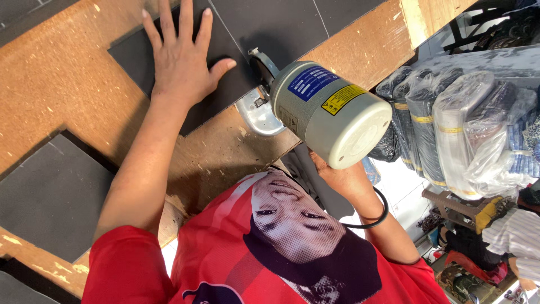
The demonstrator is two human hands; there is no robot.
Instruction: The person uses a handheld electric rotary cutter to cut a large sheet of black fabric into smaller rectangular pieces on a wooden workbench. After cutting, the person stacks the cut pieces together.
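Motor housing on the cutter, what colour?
Off-white motor housing, with blue and yellow labels; head view.

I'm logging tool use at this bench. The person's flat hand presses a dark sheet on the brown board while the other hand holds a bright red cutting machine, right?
Not quite: the head view shows the cutting machine is pale grey-white with blue and yellow labels, not red. The rest holds: the flat left hand presses the dark sheet on the brown board, and the right hand holds the machine.

Matt dark sheet — rough wooden table
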